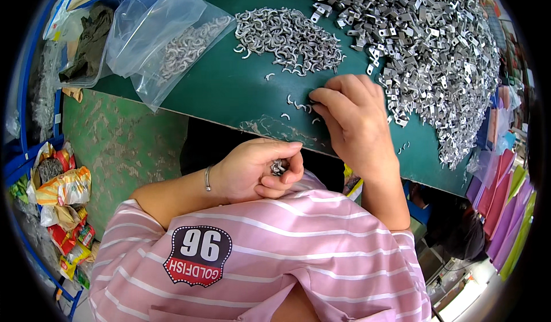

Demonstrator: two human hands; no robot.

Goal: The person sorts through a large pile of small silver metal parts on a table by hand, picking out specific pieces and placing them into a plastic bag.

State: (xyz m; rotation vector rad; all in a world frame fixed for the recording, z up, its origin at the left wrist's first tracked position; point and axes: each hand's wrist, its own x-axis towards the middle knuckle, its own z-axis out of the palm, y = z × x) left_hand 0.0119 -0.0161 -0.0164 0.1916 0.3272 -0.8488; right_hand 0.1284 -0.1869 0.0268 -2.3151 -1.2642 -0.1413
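Holding: your left hand is curled around a small clutch of metal pieces, well on your side of the crescent pile; they peek out between thumb and fingers, too covered to tell their shape.
Picking hand: your right hand sits low over the green table, just on your side of the crescent pile and toward its right end, thumb and forefinger drawn together; you cannot tell from here whether a piece is pinched between them.
Loose crescents: a few silvery loose crescents lie by those fingertips, between the crescent pile and you.
Feel: expect each crescent to be very light, stiff and hard to break, probably a bit slippery; their hooked shape may make them catch on one another.
Where to grip: nip one across the middle of its arc with thumb and fingertip; the ends give you little to hold.
Clear bag: left of the crescent pile, the clear plastic bag lies slack, with more crescents gathered in the end nearest the pile.
Clear tray: farther left of the crescent pile, past the bag, the clear tray holds a dark, crumpled cloth-like thing.
Bracket heap: right of the crescent pile, your bracket heap spreads uncontained, flat bent metal tabs with holes.
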